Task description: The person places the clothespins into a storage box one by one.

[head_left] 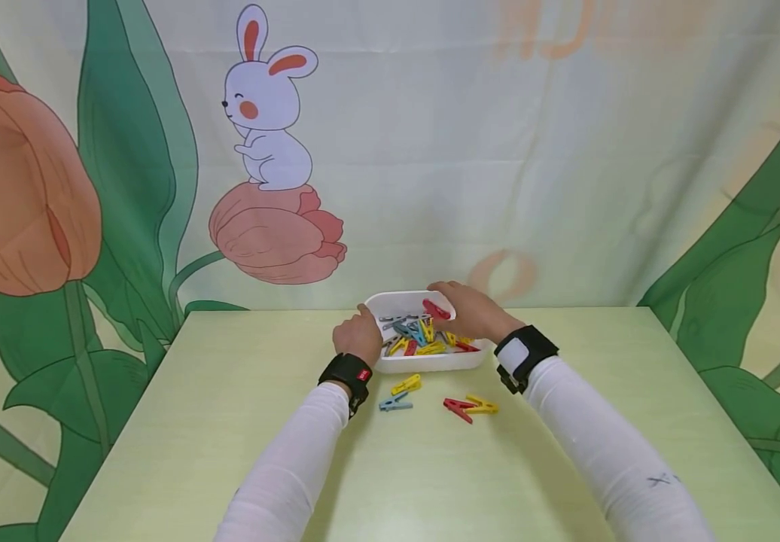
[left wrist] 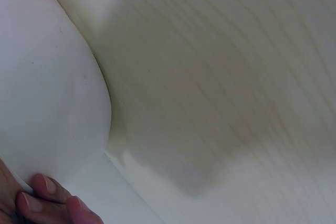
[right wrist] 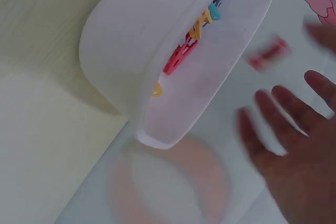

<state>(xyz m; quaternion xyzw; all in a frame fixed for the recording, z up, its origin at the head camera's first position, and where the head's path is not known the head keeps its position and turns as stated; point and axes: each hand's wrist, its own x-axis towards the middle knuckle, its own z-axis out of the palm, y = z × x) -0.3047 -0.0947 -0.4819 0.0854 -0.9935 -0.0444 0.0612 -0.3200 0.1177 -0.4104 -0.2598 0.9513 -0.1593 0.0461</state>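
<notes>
A white plastic basket (head_left: 431, 363) holds a jumble of red, yellow, blue and grey clothespins (head_left: 409, 331). My left hand (head_left: 358, 337) grips the basket's left side; in the left wrist view its curled fingers (left wrist: 50, 203) lie against the white wall. Over the basket's far right corner is my right hand (head_left: 474, 312), its fingers spread and holding nothing. A red clothespin (head_left: 436, 309) hangs in the air by those fingers, blurred and apart from them in the right wrist view. Its landing spot cannot be told.
In front of the basket, on the pale wood-grain table (head_left: 248, 421), lie a yellow clothespin (head_left: 406, 385), a blue one (head_left: 395, 403), a red one (head_left: 458, 409) and another yellow one (head_left: 482, 405). A printed curtain (head_left: 417, 150) hangs behind the table's far edge.
</notes>
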